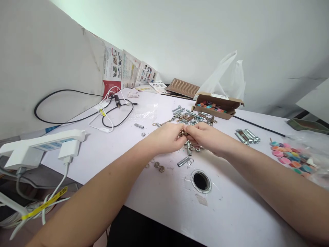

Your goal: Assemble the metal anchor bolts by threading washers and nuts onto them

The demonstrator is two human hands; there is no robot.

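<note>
My left hand (168, 138) and my right hand (207, 137) meet over the middle of the table, fingertips pressed together. Between them shows a small brass-coloured metal part (183, 132); the fingers hide most of it. Behind and beneath the hands lies a pile of expansion bolts and metal sleeves (191, 116), silver and brassy. Closer to me are a loose sleeve (183, 161), thin washers (190, 161) and two hex nuts (159, 167). Another sleeve (139, 126) rests left of my left hand.
A cardboard box (216, 111) of coloured pieces stands behind the pile. Several assembled bolts (247, 136) and a plastic bag (318, 164) with coloured pieces lie right. A round hole (201, 181) opens in the table (164, 195). Left are cables (108, 116) and a power strip (48, 144).
</note>
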